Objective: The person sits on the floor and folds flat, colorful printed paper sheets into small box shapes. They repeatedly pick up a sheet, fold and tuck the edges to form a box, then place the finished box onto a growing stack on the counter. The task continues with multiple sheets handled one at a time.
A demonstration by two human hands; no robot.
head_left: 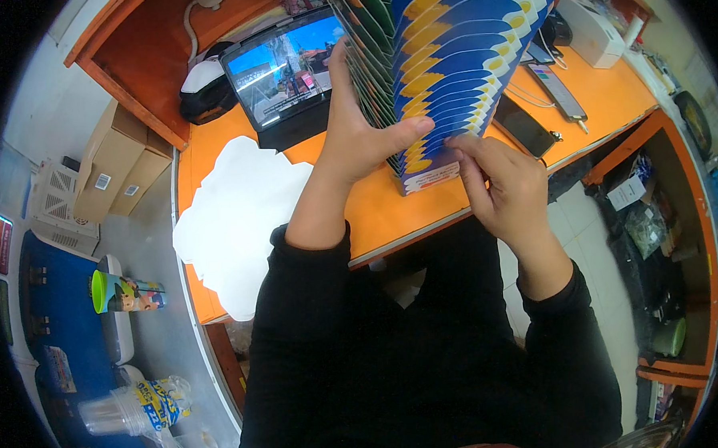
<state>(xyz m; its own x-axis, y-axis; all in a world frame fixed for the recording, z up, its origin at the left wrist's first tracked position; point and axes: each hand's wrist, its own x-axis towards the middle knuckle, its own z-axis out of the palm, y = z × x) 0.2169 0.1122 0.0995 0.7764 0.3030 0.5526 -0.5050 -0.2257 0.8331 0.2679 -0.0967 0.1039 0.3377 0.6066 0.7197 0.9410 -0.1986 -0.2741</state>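
Your black sleeves sit closest. Orange wooden desk [375,215] carries a tall fanned stack of blue-yellow printed cardboard sheets [448,68], standing at its front edge. Left hand [355,136] grips the stack's side, thumb across its face; right hand [501,186] pinches the lower corner. White paper sheets [238,213] lie left.
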